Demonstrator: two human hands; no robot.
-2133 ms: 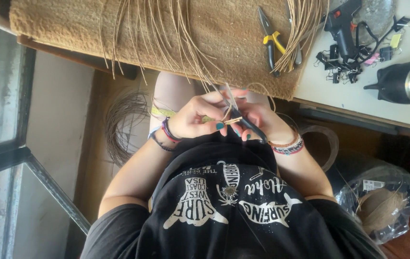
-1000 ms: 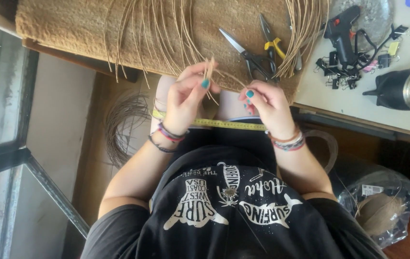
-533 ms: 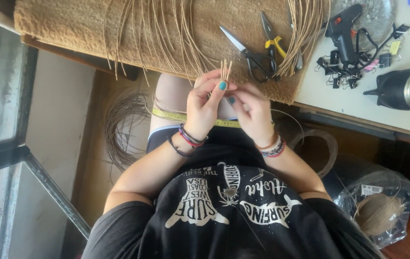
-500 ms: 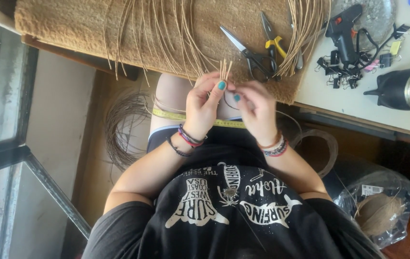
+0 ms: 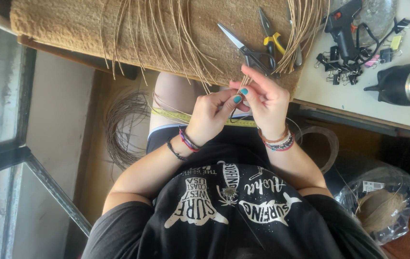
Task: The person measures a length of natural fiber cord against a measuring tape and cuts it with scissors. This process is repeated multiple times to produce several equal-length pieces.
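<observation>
My left hand and my right hand are pressed together over my lap, just below the table edge. Between their fingertips they pinch a small bundle of thin tan reed strands that points up toward the table. A yellow measuring tape lies across my thigh under the hands. Several long loose reeds are spread on a brown woven mat on the table above.
Scissors and yellow-handled pliers lie on the mat close to my hands. A black glue gun, binder clips and a black metal vessel sit on the white table. A reed coil lies left, a bagged fibre ball right.
A second ago my hands were apart near the measuring tape; they have come together on the reed bundle and shifted slightly right, the bundle now lower between the fingers.
</observation>
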